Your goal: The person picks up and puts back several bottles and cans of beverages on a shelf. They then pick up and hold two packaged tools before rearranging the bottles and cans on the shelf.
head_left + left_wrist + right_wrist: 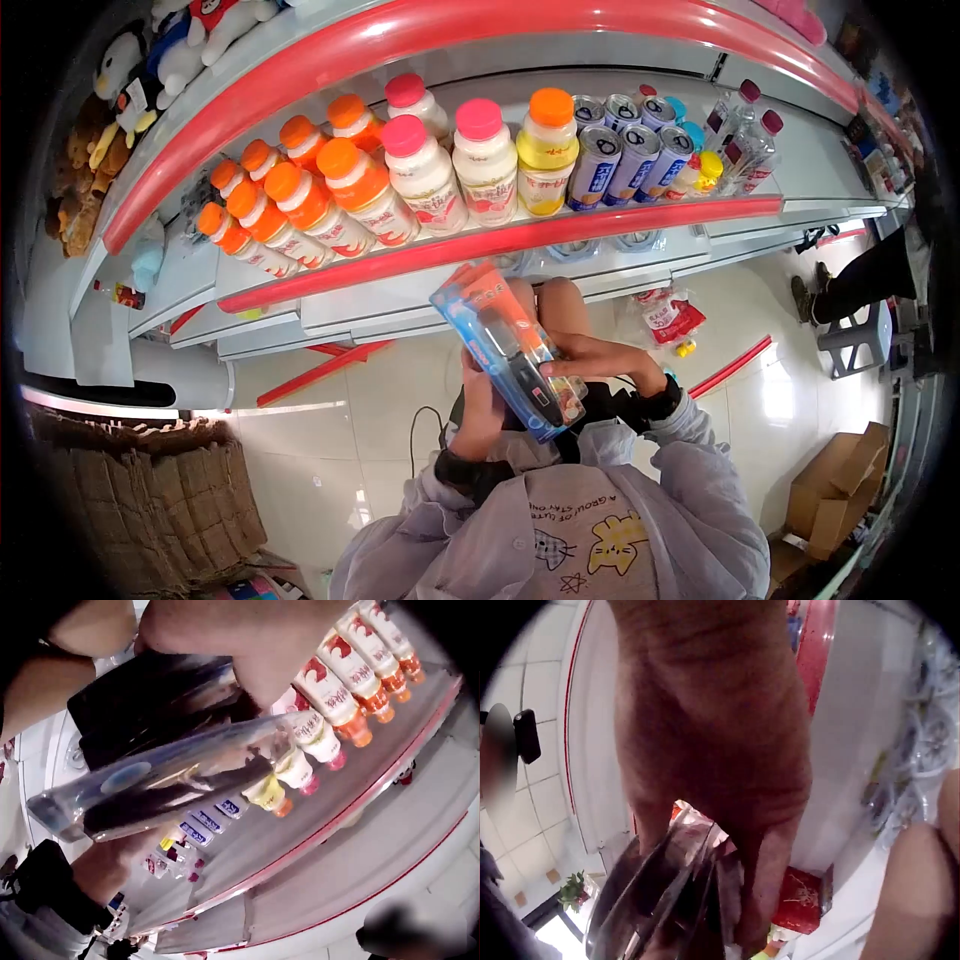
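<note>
Both hands hold a blister pack point(500, 345) in front of the body, tilted, with a blue and orange card and a long black item under clear plastic. My left hand point(482, 405) grips its left side from below, most of the fingers hidden behind it. On the other side my right hand point(600, 357) grips the edge, thumb over the front. Clear plastic edges point(682, 900) lie layered between the right hand's fingers in the right wrist view. From the left wrist, the pack's side point(150, 784) shows with dark packaging point(157, 705) behind it.
On the shelf ahead stand orange-capped bottles point(300, 205), pink-capped bottles point(425, 180), cans point(597, 165) and clear bottles point(750, 155). A red-and-clear bag point(665, 315) and red strips point(730, 367) lie on the floor. Cardboard point(150, 500), an open box point(835, 490) and a grey stool point(860, 340) stand around.
</note>
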Motion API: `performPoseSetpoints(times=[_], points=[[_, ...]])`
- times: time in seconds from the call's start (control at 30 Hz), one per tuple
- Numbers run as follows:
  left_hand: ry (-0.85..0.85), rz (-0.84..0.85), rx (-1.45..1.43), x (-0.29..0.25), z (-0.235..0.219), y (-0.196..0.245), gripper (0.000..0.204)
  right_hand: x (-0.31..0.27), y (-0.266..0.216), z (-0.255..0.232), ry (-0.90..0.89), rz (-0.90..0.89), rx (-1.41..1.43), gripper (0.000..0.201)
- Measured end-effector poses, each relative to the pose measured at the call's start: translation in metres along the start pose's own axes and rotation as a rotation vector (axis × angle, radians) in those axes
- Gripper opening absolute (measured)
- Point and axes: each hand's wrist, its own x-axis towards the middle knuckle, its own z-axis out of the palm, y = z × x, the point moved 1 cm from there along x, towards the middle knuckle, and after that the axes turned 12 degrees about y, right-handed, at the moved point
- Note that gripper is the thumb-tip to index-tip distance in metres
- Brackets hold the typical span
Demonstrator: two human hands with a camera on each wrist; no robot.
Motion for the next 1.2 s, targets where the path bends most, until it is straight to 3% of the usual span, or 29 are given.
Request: performPoseSetpoints(times=[0.03, 0.13, 0.27, 0.47, 0.63, 0.7, 0.83, 0.97, 1.07, 1.17, 1.2], points=[[-0.019, -0.053, -0.074, -0.001, -0.003, 0.000, 0.053, 0.001, -0.002, 0.001, 0.001, -0.024, -0.072, 0.070], [0.147, -0.136, -0.171, 0.003, -0.005, 0.004, 0.041, 0.005, -0.007, 0.006, 0.037, 0.013, -0.156, 0.069], [0.071, 0.021, 0.003, 0.006, -0.021, 0.007, 0.044, 0.008, -0.015, 0.020, 0.136, -0.027, -0.148, 0.058], [0.168, -0.087, -0.015, 0.015, -0.047, -0.012, 0.053, 0.006, 0.000, 0.028, 0.235, -0.018, -0.106, 0.065], [-0.026, 0.021, 0.005, 0.012, -0.052, -0.016, 0.043, 0.005, 0.010, 0.026, 0.330, -0.035, -0.131, 0.058], [-0.024, 0.055, -0.002, 0.011, -0.049, -0.015, 0.040, 0.004, 0.008, 0.027, 0.374, -0.002, -0.155, 0.050], [0.125, 0.031, 0.003, 0.002, -0.038, -0.011, 0.035, 0.002, 0.007, 0.027, 0.489, 0.024, -0.221, 0.030], [0.166, -0.014, -0.023, 0.009, -0.043, -0.011, 0.038, -0.005, 0.006, 0.016, 0.613, -0.068, -0.291, 0.029], [0.157, -0.069, -0.045, 0.016, -0.057, -0.020, 0.037, -0.016, -0.001, -0.004, 0.632, -0.114, -0.150, 0.029], [0.127, -0.007, 0.039, 0.013, -0.021, 0.002, 0.041, -0.043, -0.001, -0.037, 0.790, -0.131, 0.046, 0.024], [0.134, -0.093, -0.010, 0.012, -0.014, 0.004, 0.042, -0.052, -0.001, -0.049, 0.860, -0.146, 0.088, 0.025]])
